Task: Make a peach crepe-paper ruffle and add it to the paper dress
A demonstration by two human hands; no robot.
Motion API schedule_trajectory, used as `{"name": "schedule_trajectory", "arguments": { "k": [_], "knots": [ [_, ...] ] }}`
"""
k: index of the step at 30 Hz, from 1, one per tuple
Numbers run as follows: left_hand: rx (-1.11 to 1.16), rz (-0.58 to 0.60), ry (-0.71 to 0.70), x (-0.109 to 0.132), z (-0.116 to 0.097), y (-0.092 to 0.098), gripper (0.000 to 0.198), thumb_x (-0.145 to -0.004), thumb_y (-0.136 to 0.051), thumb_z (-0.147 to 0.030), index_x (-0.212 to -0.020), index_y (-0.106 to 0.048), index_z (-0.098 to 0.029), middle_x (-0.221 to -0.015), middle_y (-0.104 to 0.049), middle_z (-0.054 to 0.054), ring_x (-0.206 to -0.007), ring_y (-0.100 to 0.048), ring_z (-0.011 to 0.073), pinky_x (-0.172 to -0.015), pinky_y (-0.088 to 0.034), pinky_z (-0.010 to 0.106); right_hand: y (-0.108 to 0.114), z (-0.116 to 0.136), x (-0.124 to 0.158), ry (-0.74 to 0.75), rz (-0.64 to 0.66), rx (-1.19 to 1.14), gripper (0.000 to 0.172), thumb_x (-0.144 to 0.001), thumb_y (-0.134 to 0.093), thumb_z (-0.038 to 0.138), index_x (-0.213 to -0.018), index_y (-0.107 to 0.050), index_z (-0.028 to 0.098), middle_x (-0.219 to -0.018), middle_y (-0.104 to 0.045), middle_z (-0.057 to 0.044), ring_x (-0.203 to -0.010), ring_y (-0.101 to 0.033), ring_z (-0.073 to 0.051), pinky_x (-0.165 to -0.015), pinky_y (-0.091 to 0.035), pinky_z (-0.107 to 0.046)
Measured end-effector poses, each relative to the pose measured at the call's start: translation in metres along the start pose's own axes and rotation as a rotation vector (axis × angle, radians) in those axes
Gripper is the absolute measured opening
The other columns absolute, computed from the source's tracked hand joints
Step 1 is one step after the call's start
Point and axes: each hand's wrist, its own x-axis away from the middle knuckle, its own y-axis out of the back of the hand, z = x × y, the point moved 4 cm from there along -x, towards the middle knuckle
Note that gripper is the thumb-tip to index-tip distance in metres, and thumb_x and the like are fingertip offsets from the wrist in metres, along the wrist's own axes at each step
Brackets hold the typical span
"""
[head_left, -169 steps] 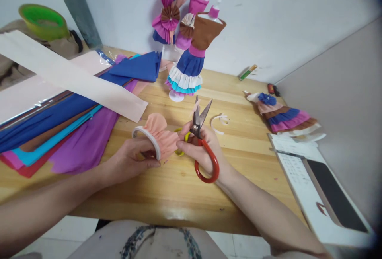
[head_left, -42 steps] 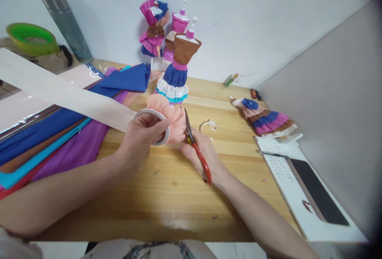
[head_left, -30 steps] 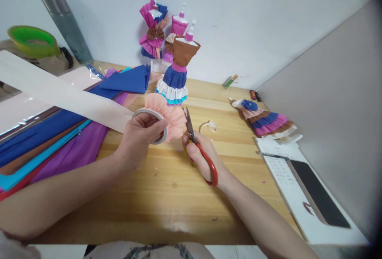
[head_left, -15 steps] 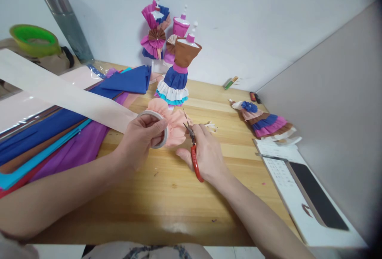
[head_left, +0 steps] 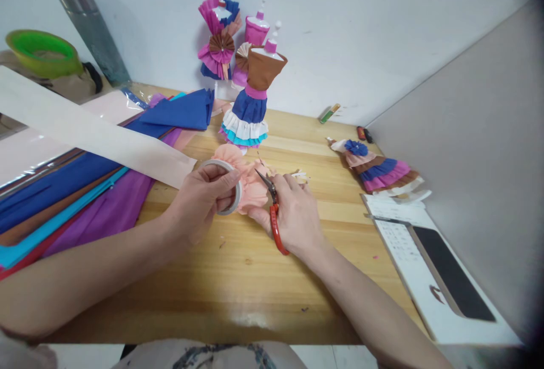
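Note:
My left hand (head_left: 208, 190) is closed on a white roll of tape (head_left: 237, 198), with the thumb over the ring and fingers through it. Just beyond the roll lies a gathered piece of peach crepe paper (head_left: 253, 187). My right hand (head_left: 293, 210) grips scissors with red handles (head_left: 275, 227), their dark blades pointing up and left over the crepe paper. Whether the blades touch the paper I cannot tell. Part of the ruffle is hidden behind the right hand's fingers.
Small dress forms in crepe paper, one with a brown bodice (head_left: 266, 68), stand by the wall. A dressed form (head_left: 378, 170) lies right, above a white board (head_left: 395, 244). Folded crepe sheets (head_left: 102, 204), a pale strip (head_left: 106, 142) and a grey bottle (head_left: 91, 34) are left.
The scissor blades have swung a little left, further over the peach crepe paper. Both hands keep their holds. The whole view has shifted slightly.

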Motion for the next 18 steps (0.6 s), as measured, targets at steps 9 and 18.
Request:
{"name": "schedule_trajectory", "arguments": {
  "k": [9, 18],
  "knots": [
    [0.001, 0.009, -0.004, -0.001, 0.001, 0.0014, 0.038, -0.059, -0.089, -0.033, -0.057, -0.056, -0.014, -0.045, -0.04, -0.008, -0.042, -0.034, 0.0032, -0.041, -0.028, 0.016, -0.0011, -0.0027, 0.0012, -0.047, 0.056, -0.032, 0.066, -0.089, -0.034, 0.076, -0.09, -0.062, 0.016, -0.068, -0.059, -0.007, -0.06, -0.053, -0.023, -0.062, -0.034, -0.032],
    [-0.039, -0.016, -0.034, 0.0003, -0.0018, 0.0025, 0.031, -0.061, -0.086, -0.031, -0.059, -0.059, -0.014, -0.047, -0.046, -0.006, -0.043, -0.04, 0.005, -0.042, -0.031, 0.018, -0.0006, -0.0042, 0.0022, -0.128, 0.117, -0.107, 0.065, -0.089, -0.035, 0.074, -0.086, -0.062, 0.016, -0.063, -0.057, -0.006, -0.059, -0.056, -0.022, -0.058, -0.035, -0.028]
  ]
}}
